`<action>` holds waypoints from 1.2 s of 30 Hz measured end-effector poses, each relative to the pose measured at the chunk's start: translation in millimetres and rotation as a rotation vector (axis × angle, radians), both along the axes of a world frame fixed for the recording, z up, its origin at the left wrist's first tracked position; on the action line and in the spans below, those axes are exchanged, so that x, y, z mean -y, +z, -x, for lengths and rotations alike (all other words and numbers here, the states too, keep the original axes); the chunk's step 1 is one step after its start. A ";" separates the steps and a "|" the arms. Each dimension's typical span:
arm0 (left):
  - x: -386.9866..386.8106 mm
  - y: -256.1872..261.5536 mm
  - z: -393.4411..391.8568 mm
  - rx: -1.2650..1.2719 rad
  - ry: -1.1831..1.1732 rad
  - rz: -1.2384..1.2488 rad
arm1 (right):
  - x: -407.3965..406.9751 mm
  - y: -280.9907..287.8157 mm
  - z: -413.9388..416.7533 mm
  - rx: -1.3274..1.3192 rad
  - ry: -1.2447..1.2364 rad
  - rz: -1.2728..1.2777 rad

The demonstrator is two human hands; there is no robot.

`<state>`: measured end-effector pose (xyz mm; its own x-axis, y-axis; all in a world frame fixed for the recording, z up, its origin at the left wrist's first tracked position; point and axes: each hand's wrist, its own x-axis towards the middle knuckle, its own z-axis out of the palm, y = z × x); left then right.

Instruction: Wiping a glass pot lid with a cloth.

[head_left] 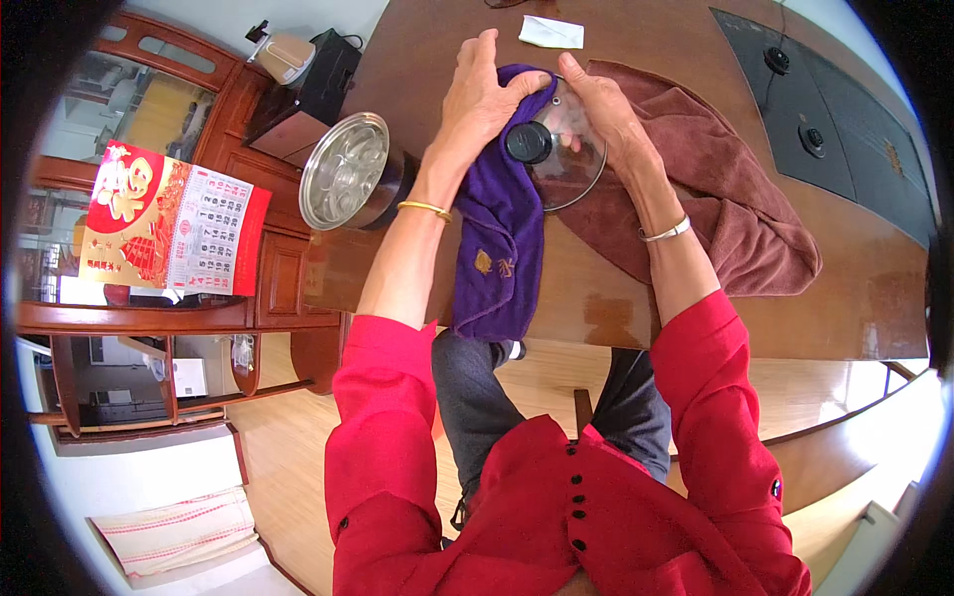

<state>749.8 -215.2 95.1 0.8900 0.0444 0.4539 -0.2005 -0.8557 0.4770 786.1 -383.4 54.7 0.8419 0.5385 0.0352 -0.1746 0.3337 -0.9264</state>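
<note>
Tilted above the table is a glass pot lid [575,167] with a metal rim and a round black knob [529,142]. My right hand [602,104] grips its right edge; some fingers show through the glass from beneath. A purple towel [498,253] with gold embroidery drapes down along the lid's left side and past the table's front edge. My left hand [483,97] presses the towel to the lid's upper left rim, thumb on the cloth. Behind and right of the lid, a brown towel [708,179] lies crumpled on the table.
The wooden table [611,313] carries a steel pot [346,171] with glass items in it at left, a folded white paper [551,33] at the back and a dark two-knob cooktop [827,112] at right. A calendar [175,223] hangs on the wooden cabinet [287,279].
</note>
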 end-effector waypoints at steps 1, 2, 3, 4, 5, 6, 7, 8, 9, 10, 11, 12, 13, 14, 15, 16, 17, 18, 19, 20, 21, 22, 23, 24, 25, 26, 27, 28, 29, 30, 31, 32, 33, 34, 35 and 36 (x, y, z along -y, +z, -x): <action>-2.9 0.0 0.6 -0.010 -0.043 -0.021 | -1.2 0.5 0.7 0.001 -0.011 -0.004; -5.4 -0.3 1.5 -0.013 -0.046 -0.019 | -1.1 1.3 1.3 0.003 -0.020 -0.009; -7.4 3.4 5.1 -0.039 -0.116 -0.043 | -0.5 1.2 1.2 0.001 -0.020 -0.010; -7.6 7.2 7.6 -0.064 -0.186 -0.067 | 0.8 1.3 0.8 0.022 -0.014 -0.001; -7.4 10.1 7.7 -0.066 -0.185 -0.067 | 1.6 1.4 0.7 0.042 -0.009 0.007; -8.7 11.5 6.7 -0.095 -0.208 -0.066 | 1.2 1.7 1.1 0.041 -0.006 0.007; -9.8 12.5 6.2 -0.123 -0.231 -0.063 | 0.9 1.9 1.5 0.050 -0.008 0.008; -10.9 13.1 6.2 -0.124 -0.229 -0.063 | 0.6 2.1 2.0 0.058 -0.011 0.008; -12.2 13.4 5.4 -0.162 -0.233 -0.017 | 0.7 2.2 1.5 0.059 -0.009 0.008; -13.7 13.3 5.4 -0.200 -0.236 0.028 | 1.0 2.4 0.9 0.040 -0.015 0.003; -16.2 13.1 7.3 -0.200 -0.235 0.028 | 1.6 2.4 0.4 0.021 -0.022 -0.003; -19.5 12.4 9.7 -0.195 -0.179 0.064 | 3.7 3.7 -0.2 0.021 -0.023 -0.003; -21.1 10.5 11.9 -0.191 -0.122 0.099 | 6.8 5.4 -1.5 0.006 -0.046 -0.037; -21.1 6.9 14.4 -0.192 -0.123 0.099 | 8.5 6.5 -2.1 -0.009 -0.068 -0.071; -20.7 1.9 17.7 -0.182 -0.072 0.225 | 8.4 4.4 -4.0 -0.010 -0.071 -0.071; -20.5 -2.9 21.1 -0.171 -0.019 0.350 | 7.0 2.3 -6.5 -0.046 -0.125 -0.147; -17.7 -9.0 22.9 -0.172 -0.021 0.350 | 6.1 -0.2 -7.8 -0.083 -0.178 -0.222; -13.4 -15.4 25.2 -0.106 0.025 0.391 | 3.0 -1.7 -7.1 -0.084 -0.174 -0.225; -3.2 -18.3 27.6 -0.040 0.066 0.434 | 2.7 -3.6 -7.2 -0.127 -0.237 -0.261; 5.9 -20.7 31.8 -0.037 0.083 0.520 | 2.2 -5.2 -7.4 -0.169 -0.301 -0.298; 9.0 -21.7 33.3 -0.051 0.141 0.490 | -0.6 -4.7 -6.3 -0.168 -0.296 -0.300; 22.5 -18.8 38.5 -0.040 0.111 0.427 | -0.2 -6.3 -7.0 -0.188 -0.356 -0.346; 37.7 -15.8 42.3 -0.030 0.081 0.365 | 0.8 -8.0 -7.7 -0.207 -0.415 -0.392; 45.6 -20.0 39.2 0.088 0.102 0.302 | -0.2 -9.0 -7.5 -0.206 -0.410 -0.393; 47.9 -22.6 40.7 0.015 0.101 0.389 | -0.2 -10.1 -7.5 -0.190 -0.416 -0.416; 48.5 -23.8 40.1 0.023 0.157 0.374 | -1.2 -11.4 -7.5 -0.175 -0.422 -0.440; 51.2 -24.0 38.0 0.029 0.204 0.362 | -0.8 -14.0 -9.3 -0.173 -0.427 -0.438; 52.8 -24.4 37.6 0.027 0.199 0.365 | -0.7 -16.5 -11.6 -0.197 -0.400 -0.477; 54.1 -25.0 37.9 0.065 0.172 0.555 | 0.6 -19.2 -14.0 -0.221 -0.373 -0.516; 52.4 -24.0 39.0 0.107 0.149 0.742 | -0.4 -17.3 -12.8 -0.220 -0.372 -0.517; 44.6 -33.6 34.2 0.222 0.172 0.734 | -1.4 -15.9 -11.1 -0.228 -0.350 -0.503; 38.9 -37.7 32.5 0.246 0.177 0.840 | -2.6 -14.2 -9.8 -0.236 -0.328 -0.489; 34.3 -40.5 32.3 0.267 0.183 0.948 | -3.0 -12.5 -8.3 -0.237 -0.328 -0.487; 28.6 -42.6 31.2 0.269 0.135 1.106 | -3.8 -10.4 -7.0 -0.222 -0.314 -0.453; 23.7 -45.6 31.7 0.269 0.139 1.107 | -5.4 -8.0 -5.6 -0.206 -0.299 -0.419; 24.1 -43.7 32.4 0.293 0.098 1.157 | -5.5 -7.7 -6.6 -0.205 -0.300 -0.414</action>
